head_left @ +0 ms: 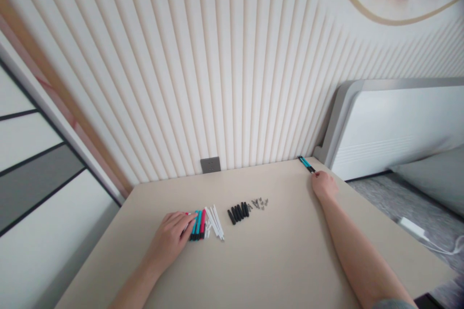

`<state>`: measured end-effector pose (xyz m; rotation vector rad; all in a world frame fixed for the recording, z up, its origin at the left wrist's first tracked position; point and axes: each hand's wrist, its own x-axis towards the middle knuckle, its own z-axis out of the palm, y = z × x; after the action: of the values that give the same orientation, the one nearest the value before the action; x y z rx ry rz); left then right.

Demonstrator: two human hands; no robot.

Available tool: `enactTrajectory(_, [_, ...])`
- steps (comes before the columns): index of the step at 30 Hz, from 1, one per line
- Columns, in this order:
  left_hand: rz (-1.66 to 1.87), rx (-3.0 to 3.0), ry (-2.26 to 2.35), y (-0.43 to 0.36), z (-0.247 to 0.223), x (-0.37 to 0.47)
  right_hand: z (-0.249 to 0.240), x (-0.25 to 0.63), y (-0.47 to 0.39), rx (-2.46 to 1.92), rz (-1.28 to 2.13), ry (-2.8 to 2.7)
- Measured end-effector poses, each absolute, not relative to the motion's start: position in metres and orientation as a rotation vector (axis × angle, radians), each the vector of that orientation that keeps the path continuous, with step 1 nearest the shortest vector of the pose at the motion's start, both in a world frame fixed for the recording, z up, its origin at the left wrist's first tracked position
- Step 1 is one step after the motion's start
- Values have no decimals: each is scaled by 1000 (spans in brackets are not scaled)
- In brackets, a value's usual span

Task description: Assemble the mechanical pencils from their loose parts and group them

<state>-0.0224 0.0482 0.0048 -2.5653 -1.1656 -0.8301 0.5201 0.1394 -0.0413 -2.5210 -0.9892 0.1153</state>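
Note:
My left hand (173,232) rests over the left end of a row of pen barrels (197,225), blue-green and red with black ends. Its fingers lie stretched across them and partly hide the row. Right of the row are small white pieces (208,229) and several thin white refills (216,222). Black pen caps or grips (238,213) form another row, with small grey clips (259,203) scattered beside it. At the table's far right corner, my right hand (323,185) is closed around the near end of blue-green and black pens (306,164); its fingertips are partly hidden.
All this lies on a beige table (253,270) against a ribbed wall (217,67) with a grey socket (210,164). A bed headboard (395,125) stands at the right. A white charger (412,228) with a cable lies on the bed. A cabinet (39,169) stands left.

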Motion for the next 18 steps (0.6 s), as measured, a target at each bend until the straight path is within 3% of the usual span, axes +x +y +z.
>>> enactTrajectory(18, [-823, -2573, -1209, 47, 1, -24, -43, 525, 139, -2513, 104, -924])
